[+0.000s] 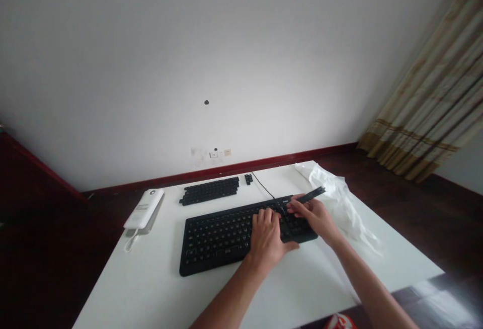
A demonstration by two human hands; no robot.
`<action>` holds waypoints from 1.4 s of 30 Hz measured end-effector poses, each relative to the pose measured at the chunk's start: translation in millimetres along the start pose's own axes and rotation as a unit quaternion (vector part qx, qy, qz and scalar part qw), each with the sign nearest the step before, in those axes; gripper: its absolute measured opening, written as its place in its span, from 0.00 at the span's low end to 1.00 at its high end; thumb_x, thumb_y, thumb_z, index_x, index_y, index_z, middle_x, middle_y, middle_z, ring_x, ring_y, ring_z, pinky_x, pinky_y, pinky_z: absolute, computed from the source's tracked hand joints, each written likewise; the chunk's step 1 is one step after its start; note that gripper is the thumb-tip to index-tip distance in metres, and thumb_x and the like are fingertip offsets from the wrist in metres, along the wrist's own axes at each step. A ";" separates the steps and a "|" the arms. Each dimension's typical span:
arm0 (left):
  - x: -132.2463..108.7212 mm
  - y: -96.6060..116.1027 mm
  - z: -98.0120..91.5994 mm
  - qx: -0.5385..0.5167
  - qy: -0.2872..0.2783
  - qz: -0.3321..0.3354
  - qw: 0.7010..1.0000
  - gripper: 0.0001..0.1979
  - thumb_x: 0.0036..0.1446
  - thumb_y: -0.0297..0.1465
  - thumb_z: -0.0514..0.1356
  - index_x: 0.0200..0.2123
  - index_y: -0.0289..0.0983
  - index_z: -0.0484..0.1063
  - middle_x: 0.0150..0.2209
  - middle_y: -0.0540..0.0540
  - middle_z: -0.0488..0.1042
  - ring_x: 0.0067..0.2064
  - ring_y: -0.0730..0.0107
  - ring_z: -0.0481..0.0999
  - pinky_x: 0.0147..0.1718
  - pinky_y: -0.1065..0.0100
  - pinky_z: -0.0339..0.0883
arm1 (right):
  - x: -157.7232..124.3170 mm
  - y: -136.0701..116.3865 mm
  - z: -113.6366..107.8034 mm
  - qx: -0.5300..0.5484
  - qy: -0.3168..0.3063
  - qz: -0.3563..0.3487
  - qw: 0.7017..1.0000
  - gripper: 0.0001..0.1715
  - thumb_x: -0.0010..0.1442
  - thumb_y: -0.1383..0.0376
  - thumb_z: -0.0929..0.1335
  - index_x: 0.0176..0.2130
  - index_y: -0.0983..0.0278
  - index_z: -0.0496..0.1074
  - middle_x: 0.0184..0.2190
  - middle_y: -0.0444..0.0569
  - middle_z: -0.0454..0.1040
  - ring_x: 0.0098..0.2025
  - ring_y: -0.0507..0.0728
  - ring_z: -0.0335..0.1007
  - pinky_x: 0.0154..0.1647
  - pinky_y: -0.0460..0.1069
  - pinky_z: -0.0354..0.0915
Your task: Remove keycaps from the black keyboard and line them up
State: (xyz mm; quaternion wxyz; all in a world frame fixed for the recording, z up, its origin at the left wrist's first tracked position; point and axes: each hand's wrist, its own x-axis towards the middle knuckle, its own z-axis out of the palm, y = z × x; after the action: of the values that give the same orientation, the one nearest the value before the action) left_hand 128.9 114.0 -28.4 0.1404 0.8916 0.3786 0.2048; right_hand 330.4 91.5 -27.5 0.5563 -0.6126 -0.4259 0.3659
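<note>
A black keyboard [217, 238] lies on the white table, with many of its key positions bare of keycaps. My left hand [266, 236] rests on its middle-right part, fingers lying across the keys and thumb stretched out to the right. Over the keyboard's upper right end, my right hand [310, 213] is closed around a slim black tool [314, 194] whose forked end points up and to the right. The fingertips of this hand are close to the keys; whether they touch them I cannot tell. Both hands hide part of the right side of the keyboard.
Behind the keyboard, removed black keycaps [211, 190] lie in rows beside a small keycap group [248, 179]. A cable [263, 186] runs backward. A white power bank [145, 209] with a short cord is at left, a crumpled plastic bag [339, 200] at right. The wall [264, 92] is behind.
</note>
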 end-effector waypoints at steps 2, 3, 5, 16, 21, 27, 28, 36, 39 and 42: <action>-0.9 1.6 -2.0 0.003 -0.003 0.000 1.000 0.35 0.53 0.58 0.69 0.51 0.37 0.71 0.51 0.40 0.73 0.53 0.49 0.70 0.53 0.48 0.66 | -9.8 2.5 5.3 -0.013 0.006 -0.006 1.000 0.28 0.59 0.42 0.75 0.45 0.61 0.75 0.39 0.55 0.85 0.41 0.65 0.84 0.39 0.55 0.78; -1.4 2.2 -2.6 0.003 -0.002 0.001 1.000 0.34 0.55 0.58 0.68 0.51 0.37 0.71 0.51 0.39 0.73 0.53 0.48 0.70 0.53 0.48 0.66 | -12.5 3.3 7.9 -0.022 0.006 -0.011 1.000 0.27 0.59 0.43 0.75 0.44 0.61 0.75 0.38 0.54 0.85 0.40 0.66 0.84 0.39 0.56 0.78; -2.3 2.8 -2.9 0.002 0.003 0.005 1.000 0.33 0.57 0.57 0.66 0.51 0.36 0.71 0.52 0.38 0.73 0.53 0.48 0.70 0.53 0.48 0.66 | -14.7 3.4 12.8 -0.050 0.004 -0.020 0.999 0.25 0.60 0.44 0.75 0.43 0.60 0.75 0.36 0.52 0.85 0.39 0.66 0.83 0.39 0.56 0.77; -7.0 12.0 -7.2 0.031 0.007 0.006 0.999 0.29 0.56 0.50 0.70 0.51 0.34 0.72 0.50 0.37 0.72 0.52 0.48 0.70 0.53 0.49 0.66 | -7.9 -18.8 12.1 -0.111 -0.118 -0.028 0.986 0.16 0.60 0.51 0.74 0.41 0.60 0.76 0.32 0.48 0.82 0.37 0.62 0.81 0.35 0.52 0.75; -25.9 33.1 -1.1 0.102 -0.002 0.002 0.995 0.28 0.58 0.36 0.69 0.57 0.28 0.72 0.51 0.32 0.72 0.51 0.46 0.70 0.50 0.49 0.68 | -0.1 -38.4 10.7 -0.182 -0.215 -0.049 0.958 0.13 0.62 0.55 0.72 0.41 0.60 0.76 0.30 0.45 0.80 0.30 0.58 0.77 0.28 0.49 0.72; -29.8 35.5 5.6 0.121 0.004 -0.020 0.992 0.35 0.56 0.37 0.71 0.63 0.27 0.69 0.51 0.31 0.73 0.51 0.46 0.70 0.50 0.50 0.69 | 0.6 -71.7 20.2 -0.290 -0.279 -0.061 0.913 0.06 0.61 0.61 0.71 0.37 0.60 0.77 0.24 0.44 0.78 0.19 0.54 0.72 0.23 0.48 0.67; -28.8 34.5 5.2 0.121 0.001 -0.019 0.992 0.35 0.57 0.38 0.71 0.63 0.27 0.69 0.50 0.32 0.73 0.51 0.46 0.71 0.49 0.50 0.69 | 0.4 -76.6 22.5 -0.303 -0.282 -0.069 0.908 0.04 0.61 0.63 0.70 0.35 0.60 0.77 0.24 0.44 0.78 0.18 0.54 0.72 0.23 0.48 0.66; -29.1 32.0 1.0 0.117 -0.005 -0.010 0.993 0.32 0.61 0.38 0.67 0.65 0.30 0.68 0.51 0.33 0.72 0.51 0.46 0.70 0.50 0.49 0.68 | 3.4 -71.5 8.9 -0.251 -0.310 -0.053 0.915 0.06 0.61 0.61 0.71 0.38 0.60 0.79 0.26 0.45 0.79 0.22 0.55 0.73 0.25 0.48 0.69; -29.5 31.5 1.3 0.112 -0.004 -0.008 0.994 0.31 0.61 0.38 0.66 0.64 0.31 0.69 0.51 0.33 0.72 0.51 0.46 0.70 0.50 0.48 0.68 | 6.0 -56.2 -2.2 -0.194 -0.305 -0.057 0.931 0.11 0.63 0.57 0.72 0.42 0.60 0.79 0.35 0.48 0.81 0.30 0.56 0.75 0.31 0.49 0.72; -28.6 31.0 1.3 0.100 -0.008 -0.008 0.995 0.32 0.61 0.38 0.66 0.64 0.30 0.68 0.52 0.33 0.72 0.52 0.45 0.70 0.51 0.47 0.68 | 7.9 -48.1 -7.1 -0.157 -0.306 -0.064 0.937 0.12 0.64 0.55 0.72 0.42 0.61 0.79 0.38 0.49 0.82 0.34 0.57 0.75 0.36 0.50 0.73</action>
State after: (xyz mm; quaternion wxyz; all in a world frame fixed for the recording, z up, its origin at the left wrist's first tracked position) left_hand 130.6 72.0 -24.4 0.0549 0.8999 0.4031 0.1573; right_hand 334.4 97.1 21.4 0.3185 -0.5217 -0.6659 0.4278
